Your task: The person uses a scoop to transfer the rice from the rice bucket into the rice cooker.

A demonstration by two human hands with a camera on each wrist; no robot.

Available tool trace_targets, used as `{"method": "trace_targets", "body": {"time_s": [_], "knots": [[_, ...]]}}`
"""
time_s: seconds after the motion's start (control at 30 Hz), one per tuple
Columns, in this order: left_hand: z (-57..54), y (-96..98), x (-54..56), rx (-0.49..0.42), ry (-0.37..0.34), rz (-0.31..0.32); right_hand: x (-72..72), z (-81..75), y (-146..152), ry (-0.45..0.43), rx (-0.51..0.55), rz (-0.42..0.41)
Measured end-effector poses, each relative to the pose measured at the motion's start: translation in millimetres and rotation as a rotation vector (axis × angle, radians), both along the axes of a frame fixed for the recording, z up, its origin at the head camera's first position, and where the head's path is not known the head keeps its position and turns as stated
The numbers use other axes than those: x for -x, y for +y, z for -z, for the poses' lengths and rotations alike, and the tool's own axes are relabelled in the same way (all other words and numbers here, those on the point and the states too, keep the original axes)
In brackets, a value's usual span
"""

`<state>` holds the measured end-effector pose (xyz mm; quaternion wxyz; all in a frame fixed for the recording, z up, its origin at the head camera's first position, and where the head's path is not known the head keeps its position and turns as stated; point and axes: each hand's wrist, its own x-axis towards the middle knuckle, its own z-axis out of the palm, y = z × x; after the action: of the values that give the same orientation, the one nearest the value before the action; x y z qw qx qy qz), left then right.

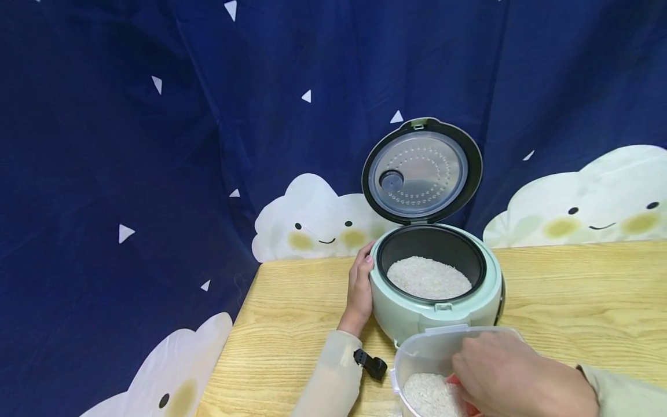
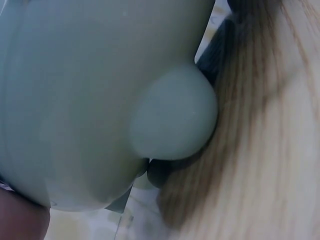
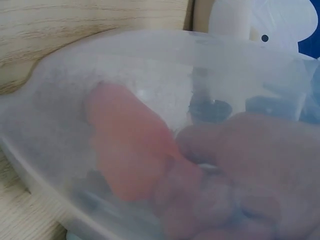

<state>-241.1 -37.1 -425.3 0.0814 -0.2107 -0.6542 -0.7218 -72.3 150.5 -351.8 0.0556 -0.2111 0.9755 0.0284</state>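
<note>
A pale green rice cooker (image 1: 411,321) stands with its lid (image 1: 438,162) raised, and white rice (image 1: 428,278) lies in its dark inner pot. My left hand (image 1: 361,289) rests against the cooker's left side, fingers extended along it. In the left wrist view the cooker's body (image 2: 75,100) fills much of the picture. In front of the cooker is a clear plastic container (image 1: 417,352) with more rice (image 1: 428,395). Inside it, my right hand (image 1: 495,370) grips a red scoop (image 1: 471,409), whose bowl shows blurred through the container wall in the right wrist view.
The wooden table (image 1: 297,324) extends on both sides of the cooker. Behind it hangs a dark blue curtain (image 1: 292,127) printed with clouds and triangles. A black strapped device (image 1: 371,365) sits on my left wrist, close to the container's left rim.
</note>
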Motion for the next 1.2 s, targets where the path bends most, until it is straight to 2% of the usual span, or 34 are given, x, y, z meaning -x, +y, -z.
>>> {"method": "trace_targets", "body": {"time_s": [0.07, 0.17, 0.2, 0.3, 0.4, 0.47, 0.7, 0.77, 1.0, 1.2], "knots": [[0.5, -0.1, 0.4, -0.002, 0.003, 0.002, -0.5, 0.5, 0.7, 0.017, 0.004, -0.018], [0.9, 0.1, 0.7, 0.001, 0.004, 0.002, -1.0, -0.6, 1.8, -0.075, 0.034, 0.015], [0.9, 0.1, 0.8, 0.003, 0.003, 0.002, -1.3, 0.0, 2.2, -0.082, 0.047, 0.018], [1.0, 0.8, 0.2, 0.009, -0.007, 0.002, -2.4, 2.8, 3.8, -0.037, 0.044, -0.012], [1.1, 0.8, -0.2, 0.005, -0.014, 0.0, -3.1, 6.9, 4.8, 0.109, 0.003, -0.082], [1.1, 0.4, -0.7, 0.001, -0.02, -0.004, -3.2, 7.8, 4.7, 0.134, -0.014, -0.093], [1.2, -0.1, 0.5, 0.0, -0.019, -0.004, 0.2, 2.6, 0.5, -0.005, -0.05, -0.02], [1.6, -0.5, 1.3, 0.001, -0.016, -0.003, 0.6, 1.9, -0.3, 0.001, -0.061, -0.021], [1.5, -1.2, 1.2, -0.007, -0.018, 0.004, -1.6, 2.8, -2.1, 0.11, -0.081, -0.006], [1.4, -0.1, 1.3, -0.016, -0.021, 0.018, 0.1, 2.1, -2.4, 0.049, -0.081, 0.029]]}}
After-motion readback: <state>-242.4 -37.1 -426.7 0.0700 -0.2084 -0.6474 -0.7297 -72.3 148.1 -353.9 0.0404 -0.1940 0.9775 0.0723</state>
